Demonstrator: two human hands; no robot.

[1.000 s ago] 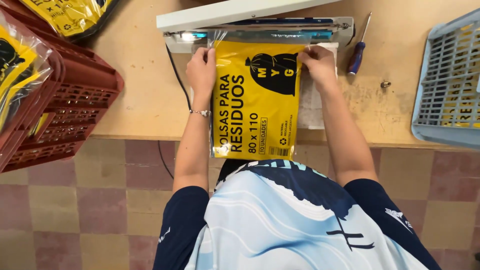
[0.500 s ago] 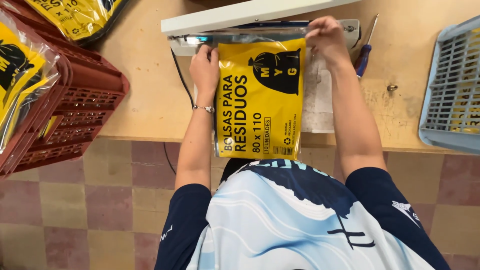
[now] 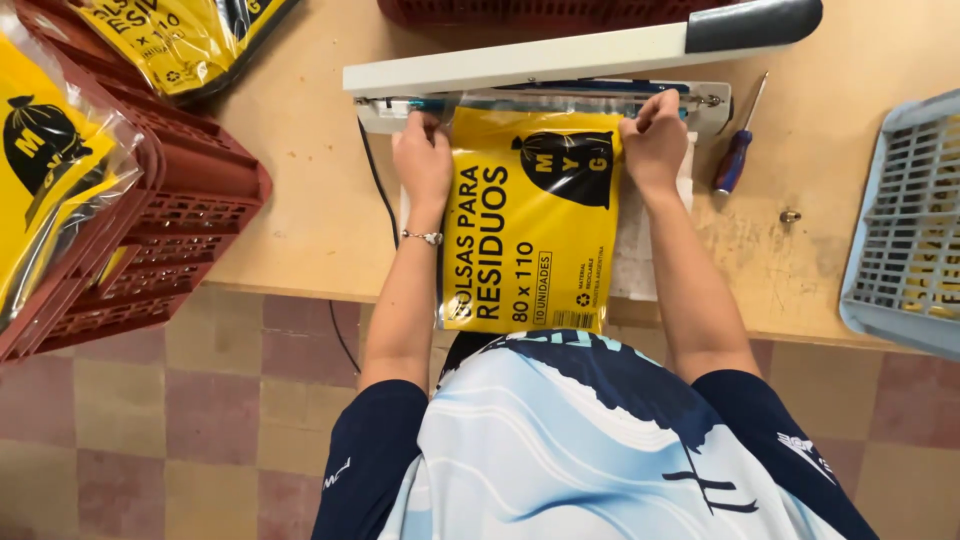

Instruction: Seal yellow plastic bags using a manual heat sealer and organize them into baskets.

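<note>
Both hands hold the yellow bag (image 3: 530, 215) flat at the sealer (image 3: 560, 90). The left hand (image 3: 423, 158) and right hand (image 3: 655, 145) have fingers clamped on its far corners. A screwdriver (image 3: 738, 150) lies just right.

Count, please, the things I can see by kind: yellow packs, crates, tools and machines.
Yellow packs: 3 (one held, one in the red crate, one at top left)
Crates: 2 (red crate, blue crate)
Screwdriver: 1
Sealing machine: 1
Total: 7

Wooden bench (image 3: 300, 190) with sealer (image 3: 540, 85), screwdriver (image 3: 735, 155)
</note>
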